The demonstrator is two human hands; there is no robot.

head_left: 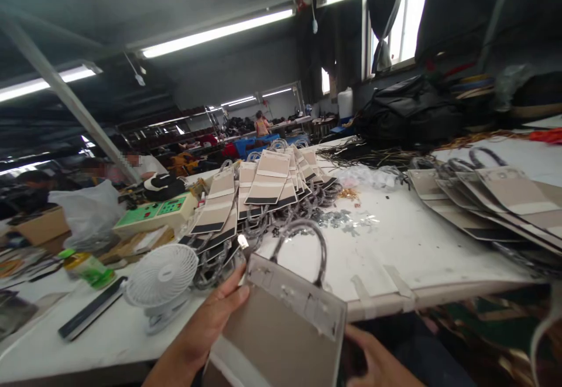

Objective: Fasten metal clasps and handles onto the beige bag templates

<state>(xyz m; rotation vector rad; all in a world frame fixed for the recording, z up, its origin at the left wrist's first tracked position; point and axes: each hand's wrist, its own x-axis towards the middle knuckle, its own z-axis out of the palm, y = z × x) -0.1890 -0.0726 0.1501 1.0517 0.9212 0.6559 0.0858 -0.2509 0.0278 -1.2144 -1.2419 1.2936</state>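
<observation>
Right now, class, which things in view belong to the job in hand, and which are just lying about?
Seem to belong:
beige handled panel, held by the left hand, right hand at its edge
piled panels like it, mid-picture
panel stack, far right

Seem just lying about:
white fan
green-capped bottle
plastic bag

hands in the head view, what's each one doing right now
Left hand: closed on the beige panel at its left edge.
Right hand: at the panel's right edge; fingers partly hidden, grip cannot be told.
</observation>
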